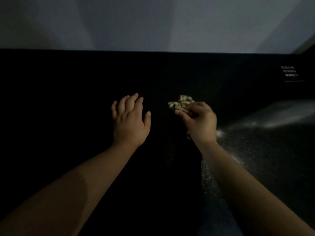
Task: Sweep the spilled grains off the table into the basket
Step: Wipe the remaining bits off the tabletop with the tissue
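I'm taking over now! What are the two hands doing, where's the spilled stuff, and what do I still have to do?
Left hand: open, fingers spread over the dark table, holding nothing.
Right hand: fingers curled round the near edge of the grains.
Grains: one small pale pile on the table just beyond the right hand, with a few more showing under its wrist.
Basket: not in view.
Done: grains gathered into a pile.
Left: sweep them off the table into the basket. It is too dark to see if any stray grains remain.
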The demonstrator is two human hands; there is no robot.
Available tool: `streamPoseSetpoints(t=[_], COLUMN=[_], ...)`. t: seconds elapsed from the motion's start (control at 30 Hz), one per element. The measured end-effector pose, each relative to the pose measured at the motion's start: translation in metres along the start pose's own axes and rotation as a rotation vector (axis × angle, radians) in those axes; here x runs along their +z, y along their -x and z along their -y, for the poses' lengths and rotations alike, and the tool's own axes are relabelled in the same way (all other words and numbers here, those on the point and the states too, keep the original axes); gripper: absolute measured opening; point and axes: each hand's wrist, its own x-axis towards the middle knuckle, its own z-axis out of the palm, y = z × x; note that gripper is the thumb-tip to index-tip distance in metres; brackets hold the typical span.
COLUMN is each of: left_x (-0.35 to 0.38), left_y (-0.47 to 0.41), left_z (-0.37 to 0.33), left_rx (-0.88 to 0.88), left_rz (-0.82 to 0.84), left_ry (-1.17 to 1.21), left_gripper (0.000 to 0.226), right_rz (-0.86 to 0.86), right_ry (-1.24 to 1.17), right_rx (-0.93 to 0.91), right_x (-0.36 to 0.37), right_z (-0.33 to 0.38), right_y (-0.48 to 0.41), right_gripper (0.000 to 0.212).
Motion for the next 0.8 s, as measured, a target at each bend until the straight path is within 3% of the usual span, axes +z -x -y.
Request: streamPoseSetpoints(t=[0.17, 0.33, 0.47, 0.67, 0.8], left_x=[-0.004, -0.035, -0.040, -0.035, -0.030], left_y=[0.000, 0.027, 0.088, 0.138, 0.139], left_z=[0.003, 0.010, 0.019, 0.029, 0.021], left_rx=[0.002, 0.156, 0.252, 0.147, 0.080], left_rz=[0.011, 0.046, 0.143, 0.151, 0.111], left_ry=[0.064, 0.139, 0.180, 0.153, 0.113], left_gripper=[0.051, 0.045, 0.052, 0.046, 0.047], right_rz=[0.028, 0.173, 0.052, 0.040, 0.169], right_ry=[0.043, 0.001, -0.037, 0.055, 0.080], right_rx=[-0.144, -0.083, -0.077, -0.111, -0.159], right_x=[-0.006, -0.030, -0.021, 0.001, -0.023], right_z=[-0.008, -0.008, 0.005, 0.002, -0.005], right_y=[0.082, 0.137, 0.106, 0.119, 0.180], right_gripper=[0.007, 0.004, 0.004, 0.011, 0.015])
